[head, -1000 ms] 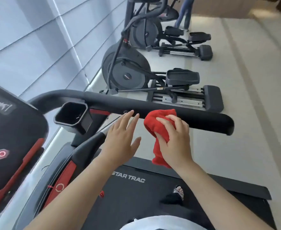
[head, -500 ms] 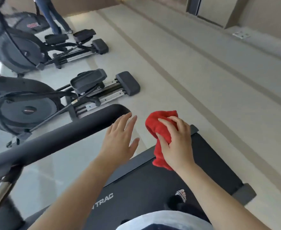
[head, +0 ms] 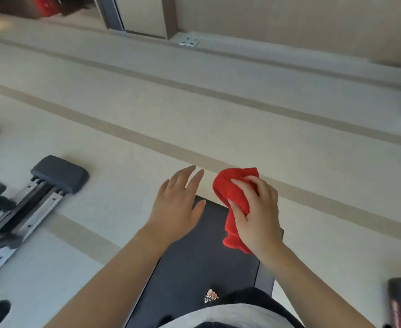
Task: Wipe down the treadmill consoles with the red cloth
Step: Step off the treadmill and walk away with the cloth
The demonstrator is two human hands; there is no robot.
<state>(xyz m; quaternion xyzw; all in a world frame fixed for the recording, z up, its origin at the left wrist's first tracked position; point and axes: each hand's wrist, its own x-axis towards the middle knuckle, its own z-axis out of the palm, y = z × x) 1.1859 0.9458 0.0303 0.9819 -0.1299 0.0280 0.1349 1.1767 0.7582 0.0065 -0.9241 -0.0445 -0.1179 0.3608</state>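
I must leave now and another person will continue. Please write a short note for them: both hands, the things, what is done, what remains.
Left hand: open, in the air, holding nothing.
Right hand: grips the bunched red cloth above the end of the black treadmill deck.
Done: cannot tell; no console is in view, and the cloth seems to touch no surface.
Left: turn to a console and wipe it with the cloth.

Location: gym. Indicators: black treadmill deck [head: 194, 268] at near centre; exercise-machine rails [head: 24, 214] with padded end cap [head: 59, 174] at left; pale striped floor [head: 147, 110].
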